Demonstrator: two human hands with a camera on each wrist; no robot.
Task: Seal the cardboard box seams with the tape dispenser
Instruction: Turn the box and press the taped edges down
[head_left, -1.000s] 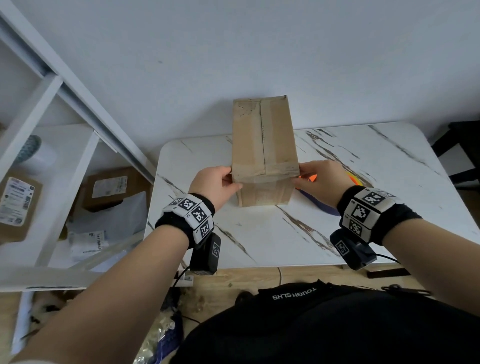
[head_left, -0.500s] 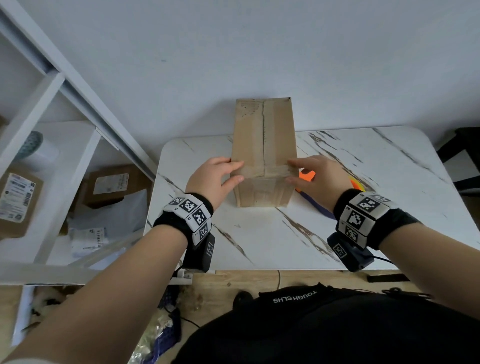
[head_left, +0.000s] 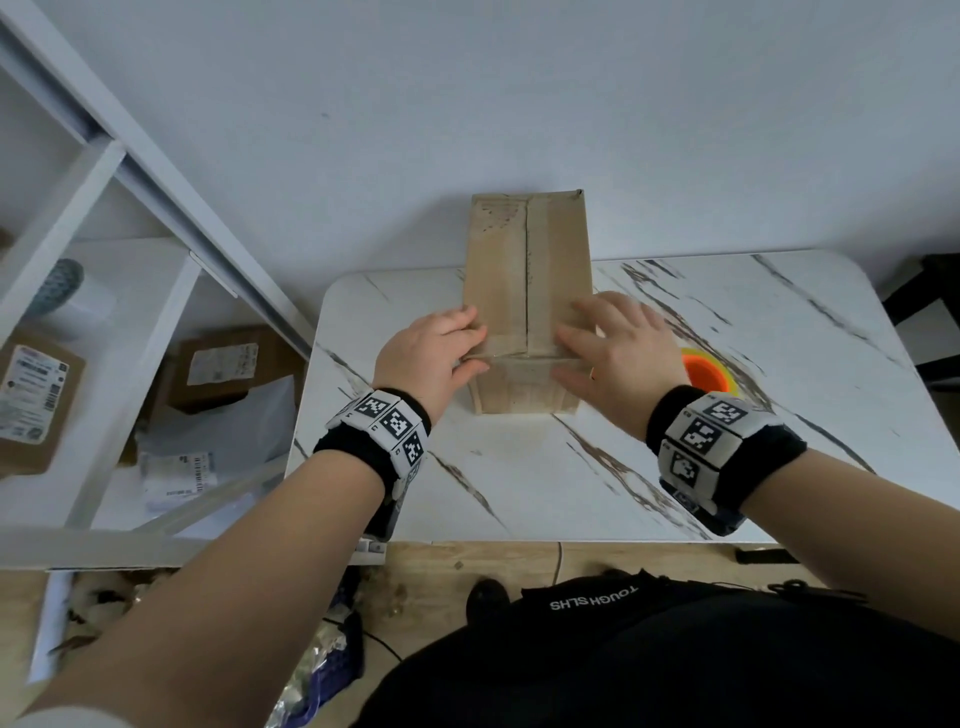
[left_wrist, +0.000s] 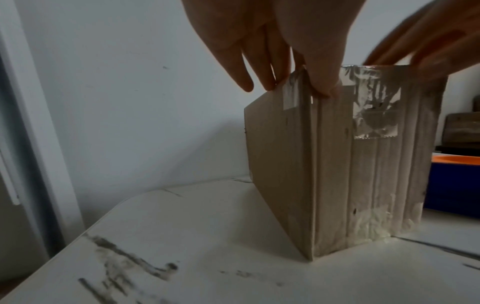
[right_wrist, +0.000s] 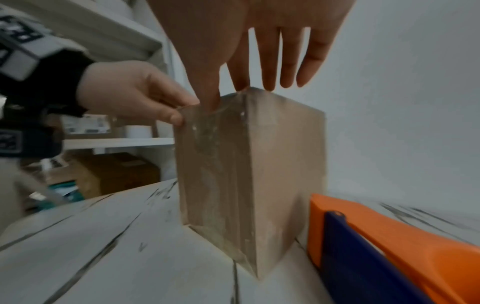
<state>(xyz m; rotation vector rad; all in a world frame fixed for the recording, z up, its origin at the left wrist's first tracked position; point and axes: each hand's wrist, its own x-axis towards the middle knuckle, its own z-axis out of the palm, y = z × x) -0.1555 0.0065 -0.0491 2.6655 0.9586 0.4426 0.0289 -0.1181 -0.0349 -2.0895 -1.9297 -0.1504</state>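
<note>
I am sliding my left hand (head_left: 434, 353) and right hand (head_left: 615, 353) up from the sides of the cardboard box (head_left: 527, 280) onto its near top edge, fingers flat, holding nothing, pressing tape down. The tape dispenser (right_wrist: 389, 246) is lying just right of my right hand, so this seam looks nearly sealed.

We wear black wristbands (head_left: 727, 436) on both bare forearms, each ringed with white tiles printed with black square markers. A dark camera unit (head_left: 706, 512) hangs beneath each wrist. Our black garment (head_left: 675, 660) carries white lettering reading "TOUGH SLHS".
</note>
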